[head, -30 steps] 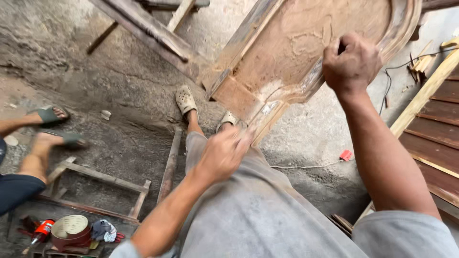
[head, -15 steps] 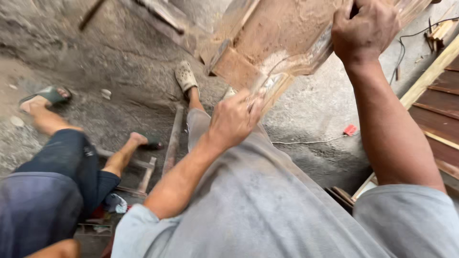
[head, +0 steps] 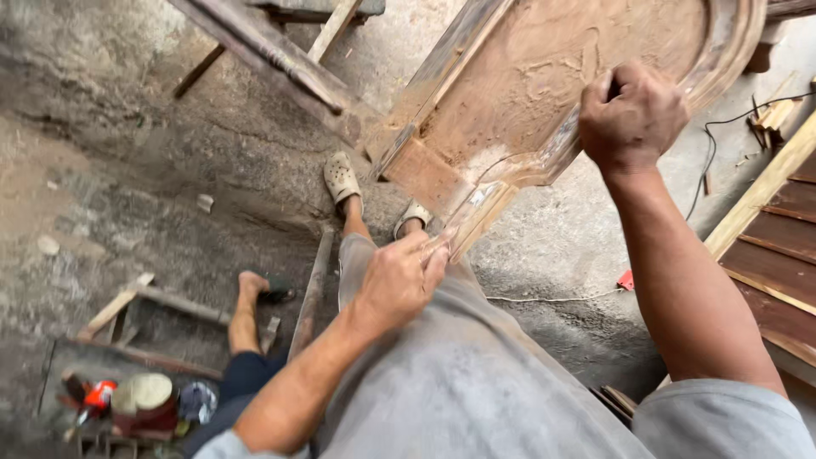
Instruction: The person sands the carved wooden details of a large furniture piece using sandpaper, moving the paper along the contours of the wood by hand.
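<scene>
My right hand (head: 631,115) is closed in a fist around the curved moulded edge of the carved wooden panel (head: 544,93), gripping it high up while the panel leans tilted above my legs. My left hand (head: 399,280) rests at the panel's lower corner, fingers half curled and together, the fingertips touching the pale chipped end of the wood; whether they pinch it I cannot tell. The panel's lower end hangs over my grey trousers (head: 459,374), just above my sandalled feet (head: 342,178) on the concrete floor (head: 153,170). Another person's bare leg (head: 245,314) stretches across the floor beside me, near a wooden frame (head: 127,297) lying flat. Dark boards (head: 782,255) lie stacked by the floor's right edge
</scene>
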